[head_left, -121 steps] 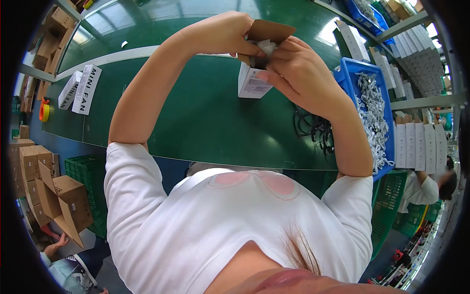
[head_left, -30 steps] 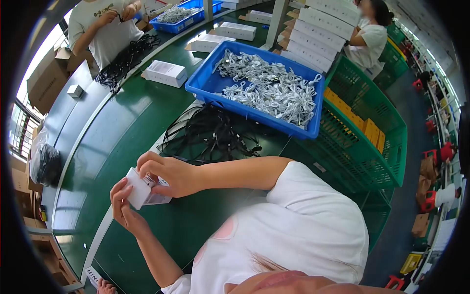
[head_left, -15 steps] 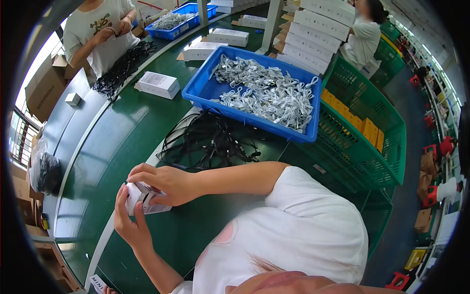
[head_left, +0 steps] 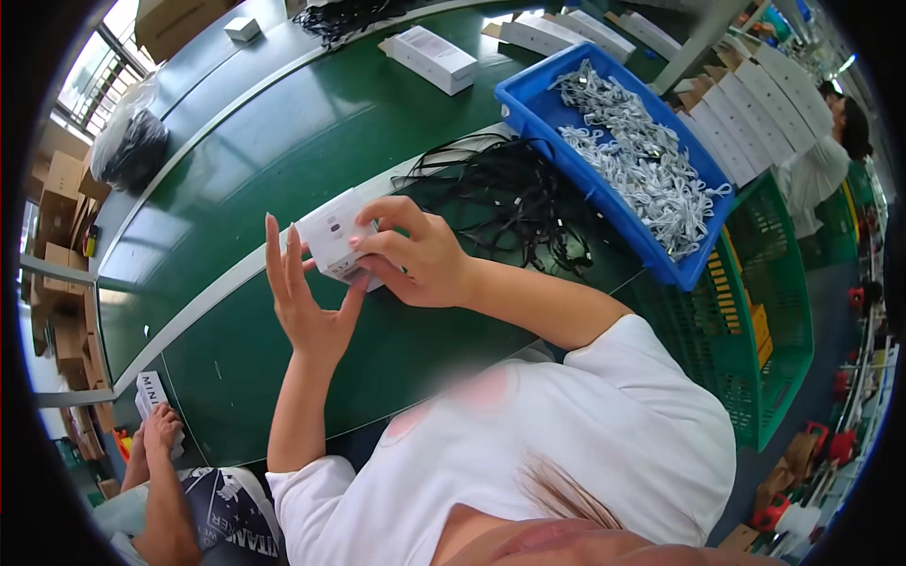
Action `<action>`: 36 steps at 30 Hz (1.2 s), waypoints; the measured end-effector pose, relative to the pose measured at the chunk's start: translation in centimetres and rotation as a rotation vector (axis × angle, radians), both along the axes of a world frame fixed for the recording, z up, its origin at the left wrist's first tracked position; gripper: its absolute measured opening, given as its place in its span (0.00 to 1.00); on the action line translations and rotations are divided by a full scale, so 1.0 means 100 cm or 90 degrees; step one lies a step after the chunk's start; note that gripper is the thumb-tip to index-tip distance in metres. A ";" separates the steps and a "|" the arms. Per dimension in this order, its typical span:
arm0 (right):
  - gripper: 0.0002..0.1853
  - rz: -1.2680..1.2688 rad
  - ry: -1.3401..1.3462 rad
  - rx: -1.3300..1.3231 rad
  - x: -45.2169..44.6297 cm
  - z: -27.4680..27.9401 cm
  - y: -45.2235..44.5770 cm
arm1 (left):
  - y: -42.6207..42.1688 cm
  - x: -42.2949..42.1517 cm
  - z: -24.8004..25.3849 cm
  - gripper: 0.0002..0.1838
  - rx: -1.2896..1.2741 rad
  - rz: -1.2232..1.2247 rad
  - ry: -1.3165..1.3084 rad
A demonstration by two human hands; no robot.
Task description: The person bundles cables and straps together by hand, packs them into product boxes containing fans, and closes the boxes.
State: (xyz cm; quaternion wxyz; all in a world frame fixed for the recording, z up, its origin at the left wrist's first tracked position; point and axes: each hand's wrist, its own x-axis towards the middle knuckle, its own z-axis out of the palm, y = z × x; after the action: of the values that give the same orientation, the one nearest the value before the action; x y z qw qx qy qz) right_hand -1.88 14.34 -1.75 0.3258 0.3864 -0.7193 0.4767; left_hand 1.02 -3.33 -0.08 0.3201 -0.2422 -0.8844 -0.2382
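Observation:
A small white box [head_left: 332, 231] with dark printing is held up between my two hands above the green table. My right hand [head_left: 415, 253] grips its right side, fingers bent over the face and edge. At the box's lower left is my left hand [head_left: 316, 307], its thumb on the lower edge and a finger against the left side. The other left fingers stretch upward. A pile of black straps or cords [head_left: 528, 203] lies just beyond my right hand. Behind that pile stands a blue tray [head_left: 590, 193] heaped with bundled white cables [head_left: 651, 156].
A white carton [head_left: 432, 58] lies across the green table [head_left: 236, 179]; more stand stacked at the back right. A green crate [head_left: 788, 311] is at my right. At lower left, another person's hand [head_left: 162, 429] holds a white box marked MINI [head_left: 149, 391].
My view has swung left and down, so the tray now sits further right. The box has turned in my hands, its printed face now showing. The co-worker at lower left shows more.

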 end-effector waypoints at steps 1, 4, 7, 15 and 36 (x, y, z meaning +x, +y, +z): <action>0.22 -0.014 -0.011 0.005 0.003 0.000 -0.008 | 0.002 -0.002 -0.021 0.43 0.109 -0.015 -0.059; 0.24 -0.061 -0.040 0.038 0.011 0.007 -0.020 | 0.010 -0.001 -0.064 0.48 0.457 -0.062 -0.228; 0.25 -0.006 -0.074 0.031 0.011 0.022 -0.020 | -0.005 -0.006 -0.058 0.52 0.542 -0.075 -0.301; 0.21 -0.087 -0.118 0.163 -0.009 0.032 0.078 | -0.167 0.007 -0.018 0.45 0.317 0.287 -0.336; 0.30 -0.702 -0.521 0.653 -0.353 -0.007 0.314 | -0.023 0.020 -0.062 0.26 -0.025 0.163 -0.293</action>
State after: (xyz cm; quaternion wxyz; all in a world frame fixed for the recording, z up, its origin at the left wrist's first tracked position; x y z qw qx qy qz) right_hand -37.15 45.77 -2.41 0.0110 -0.1211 -0.9921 -0.0320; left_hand 3.06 -5.63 -6.23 0.1331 -0.0742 -0.9618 -0.2275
